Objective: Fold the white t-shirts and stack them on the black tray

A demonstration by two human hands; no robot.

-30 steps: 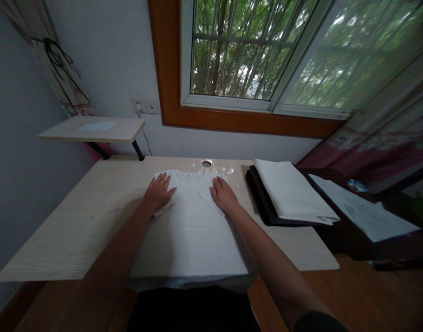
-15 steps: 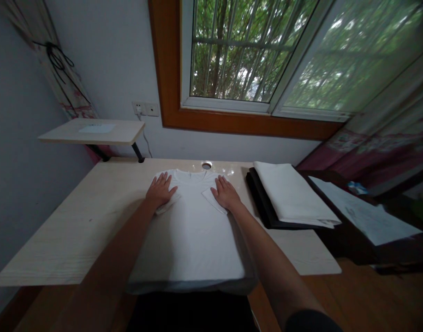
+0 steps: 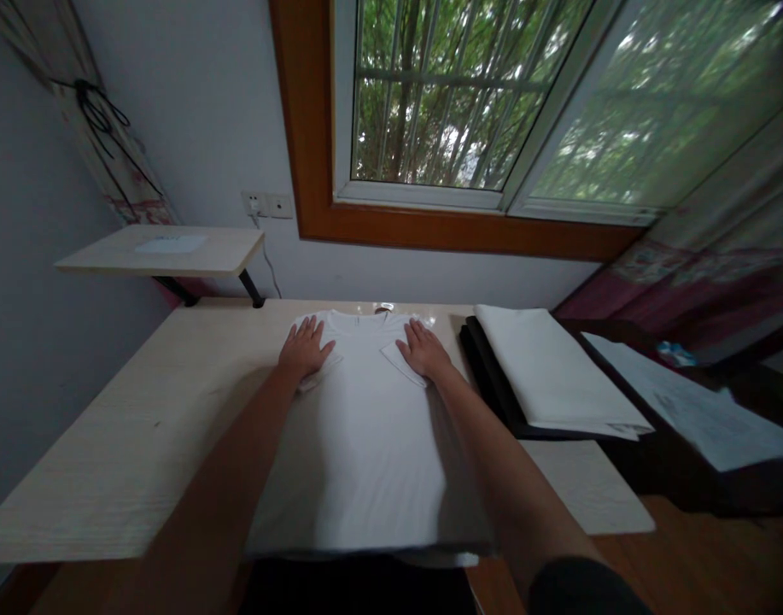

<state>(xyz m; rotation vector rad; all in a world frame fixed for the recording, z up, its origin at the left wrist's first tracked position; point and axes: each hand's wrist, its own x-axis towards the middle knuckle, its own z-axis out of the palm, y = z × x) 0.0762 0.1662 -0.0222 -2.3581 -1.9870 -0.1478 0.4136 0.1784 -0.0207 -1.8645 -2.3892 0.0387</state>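
A white T-shirt (image 3: 371, 427) lies spread on the pale wooden desk (image 3: 128, 453), its neckline toward the window and its hem at the desk's front edge. My left hand (image 3: 303, 347) rests flat on the shirt's left shoulder, fingers stretched and thumb apart. On the right shoulder, my right hand (image 3: 424, 348) lies flat in the same way. Both short sleeves are turned inward, with their cuffs showing beside the hands. Neither hand grips the cloth.
Folded white cloth (image 3: 551, 367) lies on black folded material (image 3: 493, 384) at the desk's right. A raised shelf (image 3: 224, 256) bearing a paper stands at the back left. Right of the desk, a sheet of paper (image 3: 692, 401) lies on a dark surface. A window is behind.
Both hands and the shirt's collar have shifted slightly toward the window. The shirt's hem now sits at the desk's edge with less hanging over. The camera view has moved a little.
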